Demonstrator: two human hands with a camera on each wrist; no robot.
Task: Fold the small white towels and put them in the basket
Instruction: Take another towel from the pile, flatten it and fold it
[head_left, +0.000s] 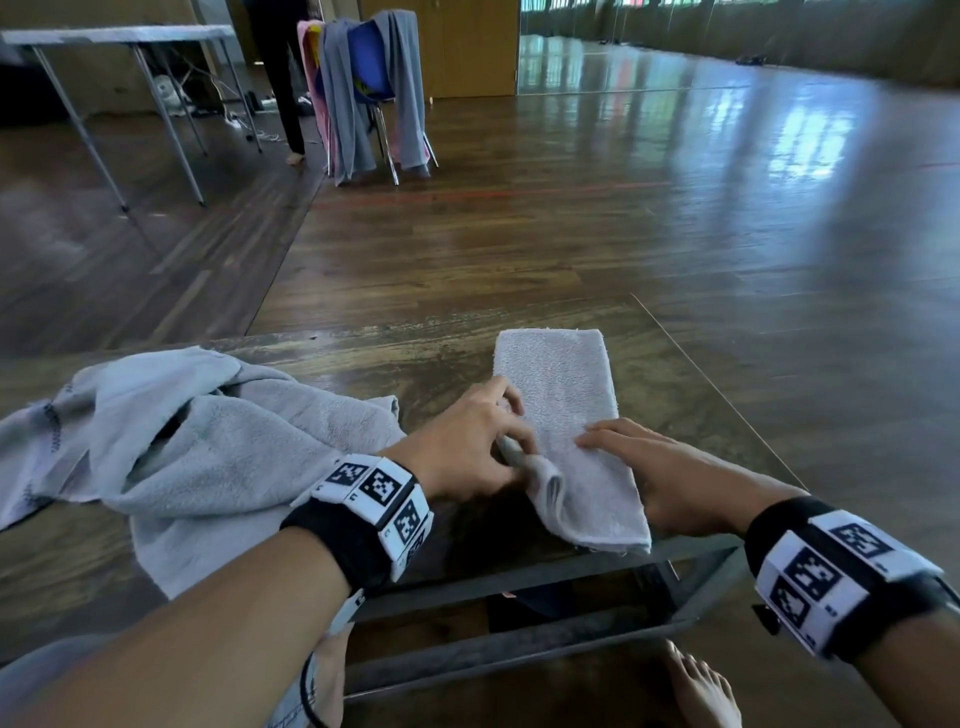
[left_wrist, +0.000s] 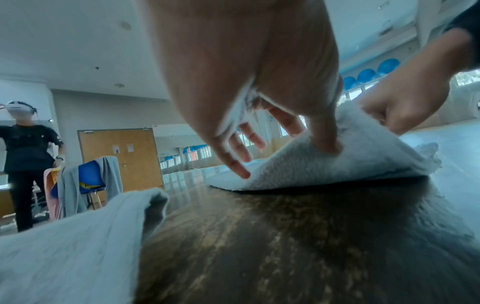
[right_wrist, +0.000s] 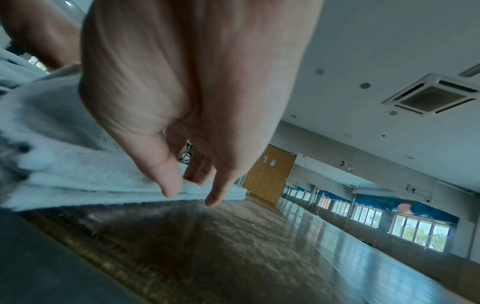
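Left hand (head_left: 470, 447) pinching folded towel (head_left: 563, 410) edge, right hand (head_left: 649, 467) flat on it

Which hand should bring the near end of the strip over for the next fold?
Left. The left hand already pinches the folded towel's lifted near corner, while the right hand lies flat on it, well placed to pin it down.

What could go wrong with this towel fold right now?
The folded towel has its near end hanging past the table edge, so it might slide off if the right hand lifts. The left hand pinches only the near left edge, so layers may shift out of line. The unfolded towel lies close by and could get dragged along.
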